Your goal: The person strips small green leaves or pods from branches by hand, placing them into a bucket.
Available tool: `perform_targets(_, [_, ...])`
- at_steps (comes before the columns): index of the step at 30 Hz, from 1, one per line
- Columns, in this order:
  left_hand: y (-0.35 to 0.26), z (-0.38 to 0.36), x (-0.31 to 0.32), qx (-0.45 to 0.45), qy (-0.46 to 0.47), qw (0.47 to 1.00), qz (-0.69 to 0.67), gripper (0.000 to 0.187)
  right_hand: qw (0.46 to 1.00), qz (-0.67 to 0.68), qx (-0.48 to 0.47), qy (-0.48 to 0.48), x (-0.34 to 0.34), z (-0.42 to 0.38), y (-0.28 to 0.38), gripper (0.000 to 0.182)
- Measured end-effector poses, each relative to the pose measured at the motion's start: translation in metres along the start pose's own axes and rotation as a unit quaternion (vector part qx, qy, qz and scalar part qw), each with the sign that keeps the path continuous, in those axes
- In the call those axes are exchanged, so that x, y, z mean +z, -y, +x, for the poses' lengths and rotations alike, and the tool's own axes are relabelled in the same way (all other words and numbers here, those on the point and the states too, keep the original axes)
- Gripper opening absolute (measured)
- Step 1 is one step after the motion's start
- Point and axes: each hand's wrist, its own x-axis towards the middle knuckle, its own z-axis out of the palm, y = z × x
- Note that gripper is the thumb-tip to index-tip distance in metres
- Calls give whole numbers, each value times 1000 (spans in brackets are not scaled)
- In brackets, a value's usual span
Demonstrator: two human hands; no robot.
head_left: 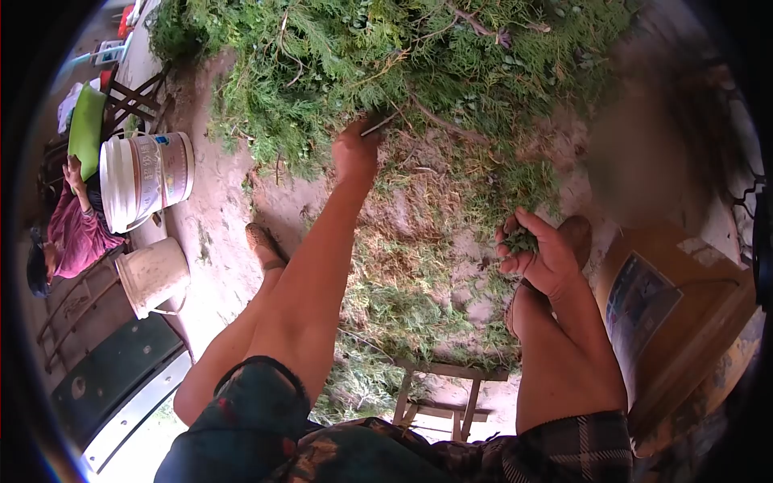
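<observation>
A big heap of cut evergreen branches point(386, 56) with flat, scaly green sprays spreads over the ground in front of me. At its lower edge my left hand point(354, 153) reaches in, its fingers curled around a thin metal tool point(380, 123); most of the tool is hidden by the hand and leaves, and its kind I cannot tell. My right hand point(547, 253) is held back near my right knee, palm turned up. Its bent fingers cup a small clump of green plant pieces point(521, 240).
Loose clippings point(403, 298) litter the ground between my feet, beside a low wooden frame point(451, 374). Two white buckets point(149, 177) stand left, near a seated person point(80, 221) with a hand at a bright green bag point(86, 129). A brown box-like object point(668, 298) stands right.
</observation>
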Motion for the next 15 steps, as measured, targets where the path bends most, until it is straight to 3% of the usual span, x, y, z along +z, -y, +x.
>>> perform_targets(1, [2, -4, -4, 2, 1, 1000, 1, 19, 1000, 2, -1, 0, 0, 1, 1, 27])
perform_targets(3, [10, -10, -11, -167, 55, 943, -283, 20, 1000, 11, -9, 20, -1, 2, 1, 27])
perform_targets(4, [17, -9, -10, -168, 55, 943, -283, 20, 1000, 11, -8, 19, -1, 2, 1, 27])
perform_targets(7, [19, -7, -7, -22, -3, 980, -196, 17, 1000, 4, -7, 11, 2, 3, 1, 27])
perform_targets(10, [-11, 1, -7, 5, 14, 993, -116, 17, 1000, -3, -5, -9, 2, 4, 2, 27])
perform_targets(15, [1, 3, 11, 67, 32, 997, -36, 15, 1000, 0, -9, -4, 3, 3, 3, 26])
